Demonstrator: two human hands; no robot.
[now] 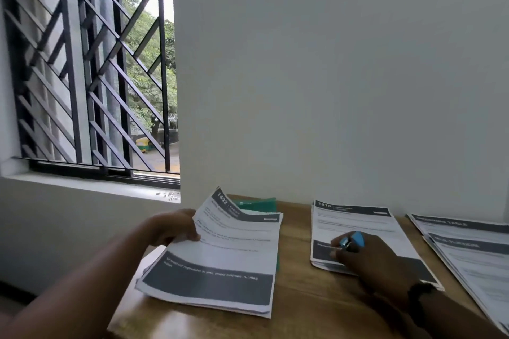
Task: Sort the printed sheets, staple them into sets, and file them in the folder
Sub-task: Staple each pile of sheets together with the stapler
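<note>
Wooden tabletop carries 3 groups of printed sheets in front of you, set against a plain white wall. Your left hand pinches the left edge of the top sheet of the left stack, thumb over the page, lifting it so its upper part curls up. That sheet's dark header reads "1492"; the smaller lines beneath are too blurred to read. On the stack's lower dark band you can partly make out pale text ending in "running", the rest being unclear. A green folder peeks out behind and under this stack, mostly hidden by the paper.

Your right hand rests on the middle stack, fingers curled around a blue stapler of which only the front tip shows. This stack's header reads "1610"; your hand covers much of its lower band. A dark band circles your right wrist.

At the far right, the right stack is cut off by the frame edge, and its header lettering is too smeared to read.

To the left, a window with a black diagonal grille shows trees and a yellow-green vehicle outside.
</note>
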